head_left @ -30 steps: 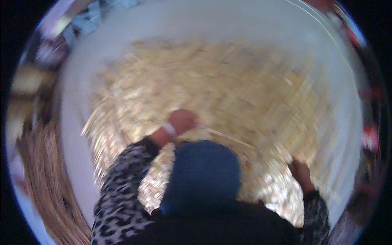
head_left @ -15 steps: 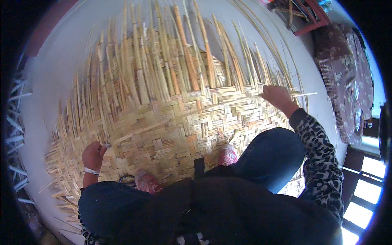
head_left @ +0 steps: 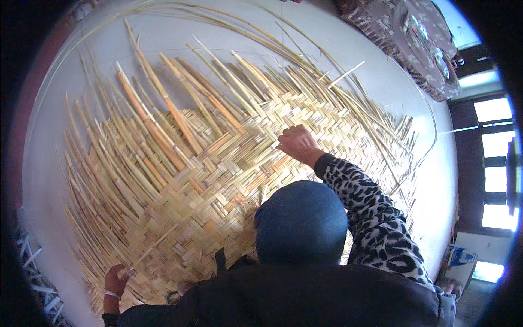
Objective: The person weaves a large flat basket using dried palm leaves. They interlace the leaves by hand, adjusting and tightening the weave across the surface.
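A large mat [head_left: 210, 212] woven from flat, straw-coloured split-cane strips covers the floor beneath me. At its lower left, my left hand [head_left: 115, 280], with a white band at the wrist, is closed in a pinch. A thin cane strip [head_left: 158, 241] runs from those fingertips diagonally up across the weave. Over the mat's middle right, my right hand [head_left: 298, 144] is curled closed on the same strip; its palm side is hidden. A pale end sticks out past that hand. Loose unwoven cane ends [head_left: 146, 117] splay along the far and left sides.
Long thin canes [head_left: 261, 35] curve across the grey floor [head_left: 49, 158] beyond the mat. A flowered cloth cover [head_left: 389, 32] lies over furniture at the upper right. White metal bars [head_left: 35, 256] stand at the lower left. My bent knee [head_left: 299, 223] blocks part of the mat.
The view has turned, so the mat appears rotated and the cloth cover is higher. My right hand now shows further left over the weave, my left hand lower. Both remain closed on the strip.
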A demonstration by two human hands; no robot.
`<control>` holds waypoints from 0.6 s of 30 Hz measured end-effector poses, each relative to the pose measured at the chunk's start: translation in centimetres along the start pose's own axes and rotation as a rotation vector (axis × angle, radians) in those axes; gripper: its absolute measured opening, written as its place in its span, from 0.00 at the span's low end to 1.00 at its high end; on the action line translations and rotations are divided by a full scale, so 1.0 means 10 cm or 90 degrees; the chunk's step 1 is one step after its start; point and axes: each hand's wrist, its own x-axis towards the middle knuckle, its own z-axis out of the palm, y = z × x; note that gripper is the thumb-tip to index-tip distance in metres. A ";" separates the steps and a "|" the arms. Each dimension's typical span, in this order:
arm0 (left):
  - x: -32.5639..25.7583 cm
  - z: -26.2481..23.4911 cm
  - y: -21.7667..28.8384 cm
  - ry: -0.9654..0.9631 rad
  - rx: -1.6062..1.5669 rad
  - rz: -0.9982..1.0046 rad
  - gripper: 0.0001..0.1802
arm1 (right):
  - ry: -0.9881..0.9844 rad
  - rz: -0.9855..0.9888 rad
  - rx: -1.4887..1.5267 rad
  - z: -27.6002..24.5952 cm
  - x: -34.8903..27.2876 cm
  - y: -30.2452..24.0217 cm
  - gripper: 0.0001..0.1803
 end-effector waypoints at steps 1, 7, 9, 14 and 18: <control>0.10 -0.16 0.03 -0.002 0.047 0.014 0.15 | 0.013 0.009 0.007 0.01 -0.01 0.00 0.11; 0.81 -0.78 0.81 -0.060 0.083 -0.003 0.20 | 0.066 0.098 0.077 0.15 -0.26 -0.03 0.11; 1.07 -0.63 1.21 -0.087 0.128 0.040 0.21 | 0.004 0.165 0.112 0.19 -0.48 0.01 0.12; 1.40 0.29 2.03 -0.223 0.182 0.177 0.22 | -0.004 0.507 0.230 0.26 -1.48 0.19 0.13; 1.57 1.05 2.44 -0.254 0.305 0.186 0.21 | 0.030 0.806 0.218 0.35 -2.64 0.25 0.14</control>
